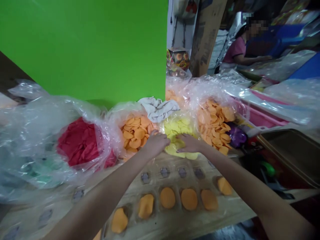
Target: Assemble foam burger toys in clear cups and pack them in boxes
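The left hand [156, 143] is curled, knuckles up, its fingertips at the near left edge of the yellow discs [176, 128]; whether it has hold of any I cannot tell. The right hand [188, 143] lies palm down on the same heap, fingers bent; its grip is hidden too. The yellow discs sit heaped in an open clear bag [186, 90], just beyond the tray [190, 181] and between two bags of orange ones. The discs look thin and brittle (a judgement only), so a light pinch at the edges likely serves better than a squeeze; taking few at a time, clear of the loose film, seems wise; both forearms pass over the tray's orange discs [167, 197] and ought to stay lifted above them.
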`<state>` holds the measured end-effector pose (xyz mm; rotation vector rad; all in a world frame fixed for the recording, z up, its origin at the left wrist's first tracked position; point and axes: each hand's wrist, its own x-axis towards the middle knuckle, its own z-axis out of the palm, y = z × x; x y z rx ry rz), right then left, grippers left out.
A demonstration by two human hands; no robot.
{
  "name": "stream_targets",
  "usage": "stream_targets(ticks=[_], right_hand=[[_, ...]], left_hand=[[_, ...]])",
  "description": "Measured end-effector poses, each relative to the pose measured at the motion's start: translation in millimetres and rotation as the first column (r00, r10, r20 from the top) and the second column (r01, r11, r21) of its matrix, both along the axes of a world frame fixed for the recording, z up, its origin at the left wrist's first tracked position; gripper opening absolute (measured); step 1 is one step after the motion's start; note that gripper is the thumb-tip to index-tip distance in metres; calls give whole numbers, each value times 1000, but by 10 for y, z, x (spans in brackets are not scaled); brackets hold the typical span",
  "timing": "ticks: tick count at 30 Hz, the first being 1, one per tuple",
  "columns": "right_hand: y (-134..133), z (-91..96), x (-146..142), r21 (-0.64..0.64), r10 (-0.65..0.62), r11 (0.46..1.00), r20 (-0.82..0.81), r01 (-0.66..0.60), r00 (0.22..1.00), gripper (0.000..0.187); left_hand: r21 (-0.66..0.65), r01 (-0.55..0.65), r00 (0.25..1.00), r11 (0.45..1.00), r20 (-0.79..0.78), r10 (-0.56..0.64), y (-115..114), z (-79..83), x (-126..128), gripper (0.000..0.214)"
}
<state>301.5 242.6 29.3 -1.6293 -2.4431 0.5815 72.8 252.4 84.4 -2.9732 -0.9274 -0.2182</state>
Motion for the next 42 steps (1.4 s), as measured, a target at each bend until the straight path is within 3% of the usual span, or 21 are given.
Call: stream_targets(ticks=[4,7,9,14,17,22,26,28,30,31,32,34,35,37,38,40,42], right_hand=[[62,-54,138,-70,91,993,-122,-100,988,89],[149,-50,186,-23,212,975,-191,-220,959,82],[191,-28,161,32,252,968,-152,-250,956,80],[198,13,18,165,151,976,-24,-145,988,64],[186,5,22,118,41,993,-192,-19,980,44],[268,60,135,-42,-230,970,-485,240,844,29],[351,253,93,-90,-368,909,-631,407,683,34],[348,383,14,-149,-402,889,-707,433,582,37],[289,518,-87,-226,-427,883,-751,411,504,34],[234,582,-145,-262,-437,883,-760,389,481,32],[161,644,-208,-291,-444,885,-765,364,467,29],[-37,750,-352,-342,-453,886,-783,313,427,25],[-159,792,-432,-357,-455,886,-796,297,399,26],[-440,854,-590,-317,-425,895,-820,314,382,27],[-594,873,-657,-241,-387,900,-824,362,414,28],[-912,890,-734,12,-286,888,-769,460,571,29],[-1233,882,-718,227,-216,855,-662,466,718,30]], left_hand=[[138,-35,999,990,22,33,189,179,283,14],[136,-51,998,989,51,45,337,346,452,19],[109,-50,996,993,80,41,427,429,511,21],[133,-142,988,981,79,132,570,469,448,21],[139,-144,989,980,60,137,566,431,316,20],[169,-114,993,979,4,115,421,313,48,15],[116,-120,993,986,-2,121,185,219,-119,17],[-16,-128,981,992,147,129,3,220,-134,20],[-221,-118,872,968,443,208,-216,245,-71,36],[-350,-103,738,931,601,307,-328,261,-9,43],[-493,-61,550,868,709,442,-434,275,69,47],[-739,153,178,656,674,717,-609,301,251,50],[-792,309,82,526,573,815,-672,314,338,52],[-765,579,88,280,401,912,-763,335,463,58],[-725,660,116,200,361,925,-802,340,493,60],[-655,746,136,122,329,934,-896,329,490,53],[-601,797,149,58,289,946,-1038,282,446,42]])
